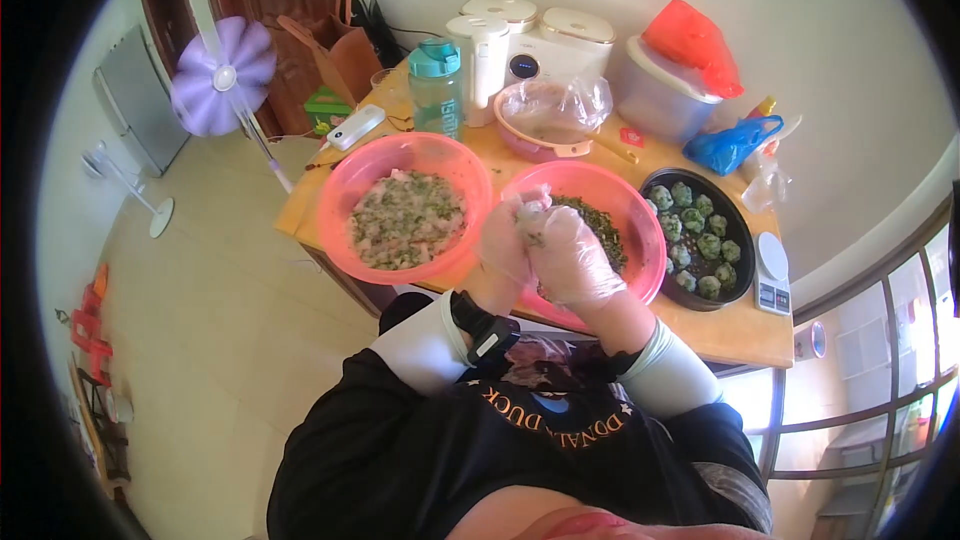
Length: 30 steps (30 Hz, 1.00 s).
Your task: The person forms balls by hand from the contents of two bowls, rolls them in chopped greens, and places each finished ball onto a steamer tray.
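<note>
My left hand (503,243) and my right hand (572,258), both in clear plastic gloves, are pressed together over the near left part of a pink basin (655,258). Their fingers close around a small lump of whitish mixture with green specks (536,230), mostly hidden by the gloves. Chopped dark green leaves (604,230) lie in that basin. To the left, a second pink basin (333,240) holds a mix of pale and green chopped bits (408,220). A round black tray (745,260) on the right carries several white-and-green balls (693,219).
A white kitchen scale (772,270) stands at the table's right edge. Behind the basins are a teal water bottle (436,90), a white appliance (565,50), a plastic-lined bowl (515,125), a lidded tub (650,80) and a blue bag (733,145). A purple fan (224,78) stands left.
</note>
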Motion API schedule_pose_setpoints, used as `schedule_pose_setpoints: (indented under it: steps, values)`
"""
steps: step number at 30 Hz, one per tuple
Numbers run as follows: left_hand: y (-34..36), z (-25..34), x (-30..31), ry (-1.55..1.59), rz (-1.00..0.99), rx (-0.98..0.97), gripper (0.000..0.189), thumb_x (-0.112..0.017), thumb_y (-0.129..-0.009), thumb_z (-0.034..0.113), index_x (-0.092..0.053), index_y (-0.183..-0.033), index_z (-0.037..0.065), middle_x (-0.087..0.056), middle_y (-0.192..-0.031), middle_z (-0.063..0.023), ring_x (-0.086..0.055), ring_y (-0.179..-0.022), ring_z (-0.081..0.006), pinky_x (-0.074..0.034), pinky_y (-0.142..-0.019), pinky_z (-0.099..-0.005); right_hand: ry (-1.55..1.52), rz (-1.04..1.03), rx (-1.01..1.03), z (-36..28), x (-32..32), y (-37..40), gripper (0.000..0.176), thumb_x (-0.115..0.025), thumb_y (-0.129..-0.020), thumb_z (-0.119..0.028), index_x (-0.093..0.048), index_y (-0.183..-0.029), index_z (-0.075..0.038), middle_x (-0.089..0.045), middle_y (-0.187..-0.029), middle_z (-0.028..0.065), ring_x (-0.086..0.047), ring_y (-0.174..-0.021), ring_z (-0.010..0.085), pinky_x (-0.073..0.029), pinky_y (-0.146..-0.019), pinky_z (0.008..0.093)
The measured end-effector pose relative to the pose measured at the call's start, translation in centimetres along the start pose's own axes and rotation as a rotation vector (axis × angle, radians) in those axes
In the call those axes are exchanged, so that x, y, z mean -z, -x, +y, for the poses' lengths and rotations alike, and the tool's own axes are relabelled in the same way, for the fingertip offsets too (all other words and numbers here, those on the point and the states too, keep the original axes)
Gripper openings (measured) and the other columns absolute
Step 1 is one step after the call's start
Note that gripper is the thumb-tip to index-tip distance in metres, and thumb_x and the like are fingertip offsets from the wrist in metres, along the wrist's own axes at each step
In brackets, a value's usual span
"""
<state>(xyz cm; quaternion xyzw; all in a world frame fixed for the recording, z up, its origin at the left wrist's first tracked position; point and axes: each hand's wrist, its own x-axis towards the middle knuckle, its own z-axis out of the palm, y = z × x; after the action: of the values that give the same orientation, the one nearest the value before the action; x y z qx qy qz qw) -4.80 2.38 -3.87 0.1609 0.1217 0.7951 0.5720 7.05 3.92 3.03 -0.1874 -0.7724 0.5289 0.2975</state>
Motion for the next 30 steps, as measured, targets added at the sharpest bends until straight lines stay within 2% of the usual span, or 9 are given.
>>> schedule_pose_setpoints:
  steps: [2,4,10,17,19,23,26,28,30]
  values:
    - [0.6,-0.6,-0.8,0.050,0.043,0.017,0.031,-0.044,-0.103,0.028,-0.064,-0.107,0.004,-0.068,-0.100,-0.0095,-0.066,-0.093,-0.0237,-0.054,-0.087,-0.0382,-0.403,0.045,-0.072,0.0,0.2,0.0,0.013,-0.062,-0.094,-0.010,-0.068,-0.100,0.000,-0.061,-0.079,0.0162,-0.053,-0.070,0.0202,-0.048,-0.069,0.0339]
    - [1.0,-0.6,-2.5,0.098,0.088,0.034,0.034,-0.043,-0.104,0.030,-0.063,-0.112,0.004,-0.068,-0.103,-0.0105,-0.067,-0.097,-0.0254,-0.054,-0.091,-0.0398,0.400,0.000,0.192,-1.7,1.8,-0.4,0.014,-0.061,-0.097,-0.012,-0.070,-0.097,-0.002,-0.062,-0.080,0.0155,-0.056,-0.073,0.0191,-0.049,-0.070,0.0333]
    - [1.3,-1.4,-3.6,0.377,0.037,0.036,0.038,-0.045,-0.104,0.032,-0.057,-0.123,0.002,-0.064,-0.122,-0.0159,-0.061,-0.119,-0.0343,-0.048,-0.107,-0.0493,0.504,0.008,0.336,-1.9,3.2,-0.2,0.013,-0.063,-0.079,-0.003,-0.072,-0.088,-0.004,-0.066,-0.083,0.0188,-0.065,-0.089,0.0354,-0.051,-0.077,0.0444]
    - [1.8,-1.7,-4.1,0.336,0.146,0.045,0.032,-0.046,-0.102,0.020,-0.055,-0.127,0.001,-0.059,-0.133,-0.0166,-0.056,-0.127,-0.0353,-0.045,-0.111,-0.0518,0.787,-0.100,0.270,-1.6,3.3,-0.3,0.024,-0.062,-0.080,-0.011,-0.072,-0.101,-0.006,-0.068,-0.085,0.0178,-0.065,-0.091,0.0342,-0.051,-0.076,0.0430]
    - [2.2,-1.4,-4.8,0.348,0.129,0.040,0.032,-0.046,-0.102,0.018,-0.055,-0.128,0.002,-0.058,-0.136,-0.0172,-0.056,-0.128,-0.0353,-0.044,-0.111,-0.0517,1.317,-0.273,0.400,-2.0,4.2,-0.4,0.026,-0.060,-0.083,-0.011,-0.071,-0.106,-0.007,-0.068,-0.087,0.0187,-0.066,-0.089,0.0361,-0.051,-0.076,0.0444]
    - [1.1,-1.5,-2.6,0.284,0.105,-0.022,0.038,-0.041,-0.104,0.023,-0.053,-0.133,0.003,-0.058,-0.136,-0.0171,-0.053,-0.130,-0.0358,-0.041,-0.113,-0.0521,0.530,-0.091,0.055,-3.9,5.7,0.5,0.029,-0.059,-0.083,-0.008,-0.067,-0.110,0.000,-0.066,-0.102,0.0256,-0.064,-0.093,0.0411,-0.052,-0.081,0.0494]
    - [2.1,-1.2,-4.2,0.249,0.088,0.004,0.045,-0.038,-0.105,0.028,-0.045,-0.142,0.004,-0.049,-0.146,-0.0197,-0.044,-0.139,-0.0384,-0.035,-0.118,-0.0543,0.643,0.000,0.520,-3.0,3.8,1.1,0.039,-0.058,-0.085,-0.008,-0.061,-0.122,0.002,-0.063,-0.115,0.0279,-0.064,-0.098,0.0442,-0.053,-0.083,0.0491]
    - [2.5,-1.5,-5.0,0.197,0.117,-0.001,0.049,-0.038,-0.106,0.032,-0.041,-0.145,0.004,-0.046,-0.150,-0.0201,-0.040,-0.142,-0.0389,-0.031,-0.120,-0.0543,0.689,-0.157,0.288,-5.2,2.4,1.8,0.058,-0.060,-0.086,-0.014,-0.046,-0.139,0.002,-0.056,-0.130,0.0294,-0.054,-0.122,0.0466,-0.044,-0.103,0.0493]
    - [2.2,-2.4,-4.3,0.207,-0.060,-0.081,0.055,-0.037,-0.106,0.037,-0.034,-0.151,0.006,-0.036,-0.157,-0.0197,-0.031,-0.148,-0.0377,-0.024,-0.124,-0.0526,1.039,0.021,0.528,-3.3,0.8,2.1,0.058,-0.062,-0.085,-0.017,-0.046,-0.138,0.003,-0.055,-0.129,0.0312,-0.050,-0.126,0.0476,-0.040,-0.107,0.0506]
